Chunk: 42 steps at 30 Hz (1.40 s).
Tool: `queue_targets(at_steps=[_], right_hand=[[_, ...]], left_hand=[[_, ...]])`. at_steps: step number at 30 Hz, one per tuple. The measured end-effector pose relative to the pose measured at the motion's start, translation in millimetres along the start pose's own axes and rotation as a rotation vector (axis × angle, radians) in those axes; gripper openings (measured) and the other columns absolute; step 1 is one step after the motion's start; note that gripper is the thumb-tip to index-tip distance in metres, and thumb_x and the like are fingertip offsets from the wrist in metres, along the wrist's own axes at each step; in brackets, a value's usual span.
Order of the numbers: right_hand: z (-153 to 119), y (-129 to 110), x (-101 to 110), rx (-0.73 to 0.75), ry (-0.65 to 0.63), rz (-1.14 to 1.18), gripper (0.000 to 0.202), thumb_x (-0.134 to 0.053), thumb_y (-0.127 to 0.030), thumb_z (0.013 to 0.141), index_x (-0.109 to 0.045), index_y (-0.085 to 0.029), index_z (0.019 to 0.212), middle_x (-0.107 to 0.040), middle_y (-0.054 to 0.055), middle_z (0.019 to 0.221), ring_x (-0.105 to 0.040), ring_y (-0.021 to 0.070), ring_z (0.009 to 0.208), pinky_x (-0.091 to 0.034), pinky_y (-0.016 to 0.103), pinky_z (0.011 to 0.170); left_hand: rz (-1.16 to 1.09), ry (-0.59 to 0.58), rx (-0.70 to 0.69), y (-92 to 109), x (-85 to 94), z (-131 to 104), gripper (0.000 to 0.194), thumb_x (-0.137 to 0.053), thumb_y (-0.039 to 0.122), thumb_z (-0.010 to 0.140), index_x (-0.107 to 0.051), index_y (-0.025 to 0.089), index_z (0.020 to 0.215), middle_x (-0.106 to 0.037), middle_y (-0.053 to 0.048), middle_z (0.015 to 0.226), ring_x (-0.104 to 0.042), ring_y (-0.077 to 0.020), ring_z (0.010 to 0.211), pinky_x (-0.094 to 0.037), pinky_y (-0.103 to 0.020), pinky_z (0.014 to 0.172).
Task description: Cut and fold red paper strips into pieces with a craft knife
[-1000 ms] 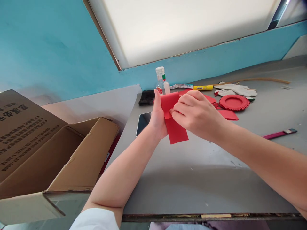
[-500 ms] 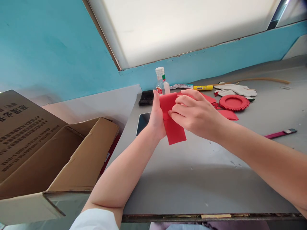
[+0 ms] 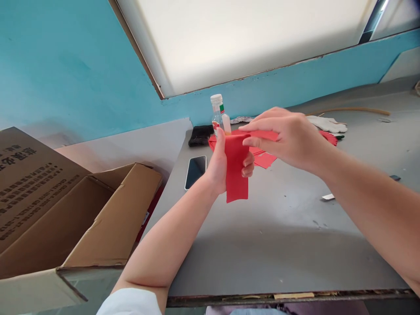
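Note:
My left hand (image 3: 218,168) is wrapped round a red paper envelope (image 3: 237,175), held upright above the table. Its thumb lies along the left edge, and its fingertips curl round the right edge. My right hand (image 3: 288,138) is at the envelope's top edge, with the thumb touching the upper right corner and the fingers just above. Red paper shows between that thumb and the fingers. Behind the hands lie more red paper pieces (image 3: 265,160), partly hidden. A pleated red disc (image 3: 329,138) is mostly covered by my right hand and forearm.
A phone (image 3: 196,172) and a black fuzzy item (image 3: 200,136) lie on the grey table (image 3: 262,253) at left. Two small bottles (image 3: 217,114) stand near the wall. White gloves (image 3: 331,124) lie farther back. An open cardboard box (image 3: 114,214) stands left of the table.
The folded-over top part of the red envelope now stands straighter. My right hand has moved up and right, from its front to its top edge. The view has shifted slightly.

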State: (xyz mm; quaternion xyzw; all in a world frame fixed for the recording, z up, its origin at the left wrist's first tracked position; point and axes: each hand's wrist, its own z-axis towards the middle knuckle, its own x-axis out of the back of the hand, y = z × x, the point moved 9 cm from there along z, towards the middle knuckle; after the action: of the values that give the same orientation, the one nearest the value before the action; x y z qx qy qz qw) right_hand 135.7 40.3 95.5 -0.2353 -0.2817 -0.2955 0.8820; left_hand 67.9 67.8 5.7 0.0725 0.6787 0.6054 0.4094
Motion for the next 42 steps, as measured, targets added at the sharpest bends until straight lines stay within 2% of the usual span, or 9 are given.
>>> queue_targets(at_steps=[3,7,11,14,17,19,27,36,42], right_hand=[[-0.6,11.1,-16.8,-0.103,-0.162,0.058,0.012,-0.057,-0.027,0.079,-0.068,-0.024,0.084,-0.062,-0.001,0.079,-0.056,0.0144,0.075,-0.042,0.027,0.059],[-4.5,26.4,-30.4,-0.238,-0.293,0.123,0.011,-0.057,-0.025,0.077,-0.065,-0.021,0.071,-0.059,-0.003,0.067,-0.052,0.0097,0.058,-0.037,0.025,0.050],[-8.4,36.4,-34.7,-0.324,-0.387,0.227,0.011,-0.057,-0.025,0.076,-0.062,-0.021,0.066,-0.056,-0.003,0.058,-0.048,0.0082,0.050,-0.033,0.024,0.045],[-7.0,40.2,-30.4,-0.333,-0.371,0.266,0.010,-0.059,-0.025,0.074,-0.062,-0.021,0.064,-0.057,-0.002,0.062,-0.050,0.0093,0.054,-0.033,0.024,0.046],[-7.2,44.8,-29.9,-0.363,-0.378,0.294,0.011,-0.062,-0.028,0.072,-0.062,-0.022,0.064,-0.058,-0.002,0.064,-0.049,0.0101,0.055,-0.033,0.025,0.047],[-9.3,46.8,-32.6,-0.390,-0.421,0.328,0.010,-0.063,-0.031,0.072,-0.064,-0.023,0.067,-0.059,-0.001,0.067,-0.050,0.0107,0.056,-0.034,0.026,0.048],[-25.9,56.9,-41.2,-0.562,-0.624,0.446,0.039,-0.051,-0.056,0.078,-0.063,-0.022,0.064,-0.055,0.002,0.056,-0.045,0.0111,0.050,-0.030,0.027,0.044],[-17.0,51.4,-40.1,-0.362,-0.535,0.389,0.038,-0.048,-0.054,0.081,-0.066,-0.024,0.067,-0.054,0.001,0.048,-0.045,0.0114,0.044,-0.031,0.028,0.041],[-10.6,49.7,-35.2,-0.338,-0.434,0.287,0.036,-0.051,-0.046,0.081,-0.060,-0.021,0.057,-0.048,-0.002,0.046,-0.037,0.0083,0.041,-0.028,0.027,0.041]], left_hand=[[0.014,-0.049,0.086,-11.8,-4.8,-0.3,0.068,-0.022,0.080,0.073,-0.050,0.018,0.074,-0.046,0.001,0.054,-0.045,-0.0090,0.041,-0.034,-0.021,0.042],[0.042,-0.097,0.179,-25.7,-5.9,-0.9,0.071,-0.022,0.080,0.074,-0.055,0.018,0.084,-0.053,-0.001,0.056,-0.051,-0.0115,0.045,-0.039,-0.023,0.045],[0.095,-0.151,0.226,-30.8,-4.2,-2.0,0.073,-0.028,0.076,0.076,-0.060,0.013,0.094,-0.065,-0.010,0.082,-0.064,-0.0200,0.074,-0.048,-0.033,0.071],[0.156,-0.193,0.239,-30.0,-3.9,-4.0,0.053,-0.046,0.060,0.082,-0.059,0.014,0.104,-0.064,-0.013,0.101,-0.062,-0.0248,0.093,-0.044,-0.042,0.086],[0.169,-0.207,0.247,-29.6,-3.4,-5.6,0.028,-0.058,0.031,0.083,-0.059,0.015,0.106,-0.066,-0.009,0.094,-0.064,-0.0220,0.088,-0.044,-0.042,0.087],[0.146,-0.204,0.250,-30.0,-2.4,-5.9,0.022,-0.058,0.022,0.083,-0.060,0.014,0.103,-0.067,-0.008,0.088,-0.065,-0.0200,0.081,-0.046,-0.039,0.084],[0.173,-0.273,0.314,-37.8,-3.7,-9.8,0.024,-0.058,0.022,0.083,-0.060,0.013,0.105,-0.065,-0.010,0.089,-0.064,-0.0177,0.074,-0.049,-0.035,0.075],[0.160,-0.232,0.318,-37.5,-4.9,-10.4,0.023,-0.059,0.023,0.081,-0.060,0.015,0.103,-0.062,-0.007,0.084,-0.058,-0.0125,0.065,-0.047,-0.028,0.066],[0.117,-0.234,0.304,-37.2,-6.2,-9.7,0.024,-0.057,0.021,0.082,-0.060,0.016,0.105,-0.065,-0.007,0.087,-0.063,-0.0162,0.073,-0.047,-0.034,0.075]])
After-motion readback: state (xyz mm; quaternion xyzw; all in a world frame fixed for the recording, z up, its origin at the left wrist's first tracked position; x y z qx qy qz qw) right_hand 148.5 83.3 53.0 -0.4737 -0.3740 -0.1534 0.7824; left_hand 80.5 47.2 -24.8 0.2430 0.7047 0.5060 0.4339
